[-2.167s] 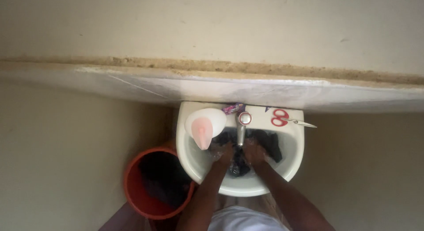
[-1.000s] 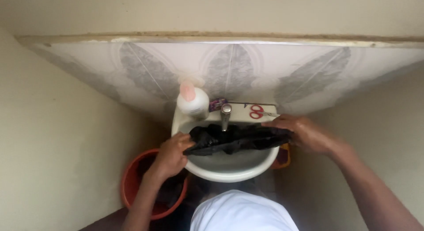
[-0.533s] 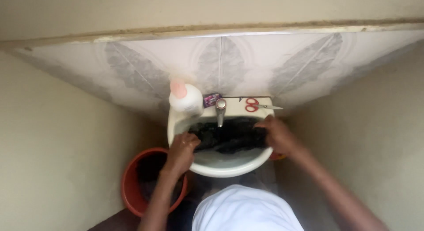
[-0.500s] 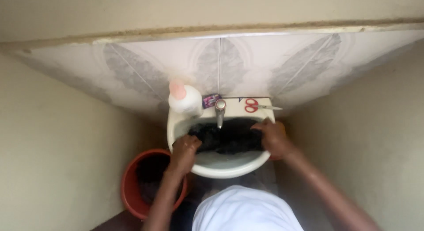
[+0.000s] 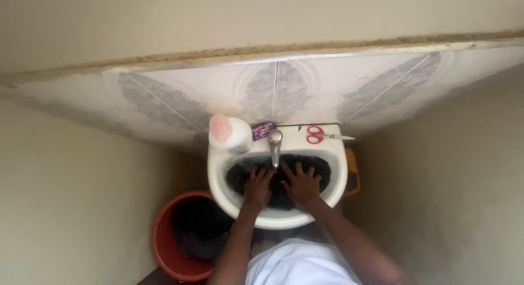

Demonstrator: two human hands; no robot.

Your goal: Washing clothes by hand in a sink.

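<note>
— Dark cloth (image 5: 284, 178) fills the bowl of the white sink (image 5: 275, 219), lying from its left wall across to its right wall under the tap (image 5: 275, 146). We have the left hand (image 5: 257, 187) and the right hand (image 5: 301, 184) flat on top of it, side by side near the middle, fingers spread. Neither grip is closed on anything; both palms press down.

— How do we reckon it handles?

— Soft and limp, we judge, and heavy if it is soaked. It would sag and drip when lifted. Bunching a fistful at each end, near the sink's left and right walls, looks the surest hold; wet fabric can slip through loose fingers.

— What can't we make out?

— Whether water stands in the bowl: the cloth covers it. We cannot tell what kind of garment it is, nor whether it is one piece or several. The red bucket (image 5: 183, 236) beside the sink's left edge holds something dark, but its contents are too shadowed to tell. On the back rim we see a white bottle with a pink cap (image 5: 229, 133) at the left corner, a small purple packet (image 5: 263, 130) beside the tap, and red-handled scissors (image 5: 322, 135) towards the right corner. A yellow thing (image 5: 352, 173) behind the right edge is mostly cut off.
</note>
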